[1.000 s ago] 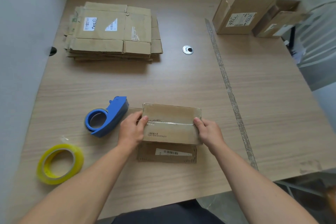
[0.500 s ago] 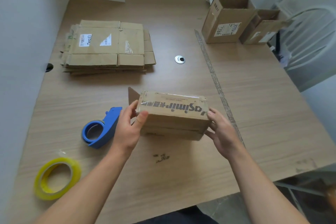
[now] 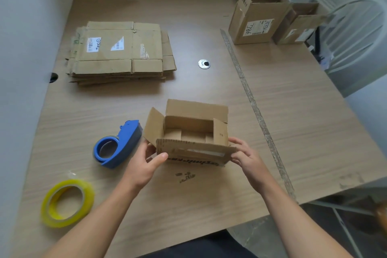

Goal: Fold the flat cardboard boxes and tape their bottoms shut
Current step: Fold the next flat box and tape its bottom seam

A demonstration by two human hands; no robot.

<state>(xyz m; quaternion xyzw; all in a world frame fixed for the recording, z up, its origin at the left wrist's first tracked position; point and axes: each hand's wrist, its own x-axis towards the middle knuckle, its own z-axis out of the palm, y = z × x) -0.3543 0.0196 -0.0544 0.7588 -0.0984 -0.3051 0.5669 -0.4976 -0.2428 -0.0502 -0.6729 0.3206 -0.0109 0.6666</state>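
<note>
**Head view, left to right.** A yellow tape roll (image 3: 47,208) lies flat near the front left edge of the wooden table (image 3: 314,132). Beyond it and to the right, a blue tape dispenser (image 3: 123,144) rests on the table. At the far left lies a stack of flat cardboard boxes (image 3: 119,52), with white labels on the top sheet.

The left hand (image 3: 144,165) grips the small cardboard box (image 3: 188,151) at its left end. Its thumb presses on the outer face of the near flap, and its fingers are tucked behind that flap at the box's left side.

The box sits at centre, just right of the dispenser. Its mouth faces up with all four top flaps open, and the bottom flaps show closed inside. Whether it rests on the table cannot be told.

The right hand (image 3: 247,159) holds the box's right end, with its fingers curved round the corner of the near flap.

A metal grommet (image 3: 204,63) is set in the tabletop beyond the box. A worn strip (image 3: 251,98) runs front to back across the table. At the far right stand two assembled boxes (image 3: 257,19), side by side with their tops open. A white chair (image 3: 356,33) stands beyond the table edge.
</note>
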